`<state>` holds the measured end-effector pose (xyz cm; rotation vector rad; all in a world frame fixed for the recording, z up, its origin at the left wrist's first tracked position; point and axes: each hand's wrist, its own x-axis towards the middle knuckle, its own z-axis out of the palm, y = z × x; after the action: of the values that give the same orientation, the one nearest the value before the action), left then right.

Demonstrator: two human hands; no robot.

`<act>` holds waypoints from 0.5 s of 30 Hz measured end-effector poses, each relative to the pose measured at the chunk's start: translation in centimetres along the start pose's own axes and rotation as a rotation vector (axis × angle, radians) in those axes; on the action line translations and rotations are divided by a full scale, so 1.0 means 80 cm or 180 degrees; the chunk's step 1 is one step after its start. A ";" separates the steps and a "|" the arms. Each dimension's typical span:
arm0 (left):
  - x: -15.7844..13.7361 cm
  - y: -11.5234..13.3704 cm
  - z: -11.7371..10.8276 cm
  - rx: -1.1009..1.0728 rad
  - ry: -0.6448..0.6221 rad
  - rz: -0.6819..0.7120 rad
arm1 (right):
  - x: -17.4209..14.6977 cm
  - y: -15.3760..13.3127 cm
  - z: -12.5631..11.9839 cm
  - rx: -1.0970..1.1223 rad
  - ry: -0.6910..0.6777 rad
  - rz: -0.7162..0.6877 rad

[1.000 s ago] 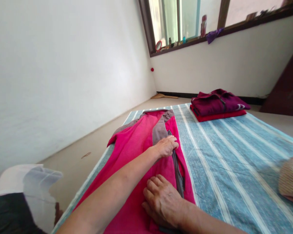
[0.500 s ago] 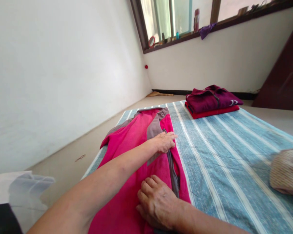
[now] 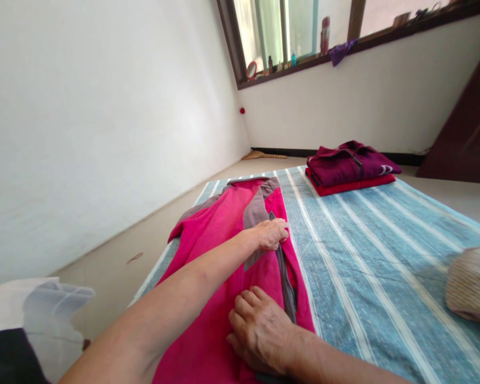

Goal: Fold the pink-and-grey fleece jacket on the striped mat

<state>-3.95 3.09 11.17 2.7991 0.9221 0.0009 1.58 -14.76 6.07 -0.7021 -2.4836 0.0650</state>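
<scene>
A bright pink jacket (image 3: 216,229) with grey panels and a dark front zipper edge lies lengthwise on the bed. Reaching across it from the lower left, my left hand (image 3: 271,234) has its fingers closed on the jacket's front edge, by the zipper. Nearer to me, my right hand (image 3: 262,328) rests on the lower part of the jacket with its fingers curled into the fabric. Its thumb and palm side are partly hidden. The jacket's bottom end runs out of view under my arms.
A blue and white striped sheet (image 3: 344,240) covers the bed. Folded purple and red clothes (image 3: 354,165) are stacked at the far right. A beige knitted item (image 3: 474,285) lies at the right edge. White wall (image 3: 104,133) runs along the left, beyond a strip of floor.
My left hand's fingers, stretched out before, have curled in on the jacket's edge. My right hand stays at nearly the same spot on the fabric. The view has shifted slightly.
</scene>
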 end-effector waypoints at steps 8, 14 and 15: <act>-0.004 -0.005 0.008 0.0255 -0.0158 0.0060 | 0.001 0.000 -0.001 0.0010 -0.0035 0.0045; -0.013 -0.004 0.013 0.0319 0.0067 -0.0058 | 0.000 -0.001 0.001 0.0043 -0.0094 0.0085; -0.015 -0.004 0.013 0.0334 0.0145 -0.0100 | -0.001 -0.002 0.001 0.0039 -0.0094 0.0081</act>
<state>-5.05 2.43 10.14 2.8915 1.0046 0.0120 1.55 -14.91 6.00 -0.7326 -2.5005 0.1007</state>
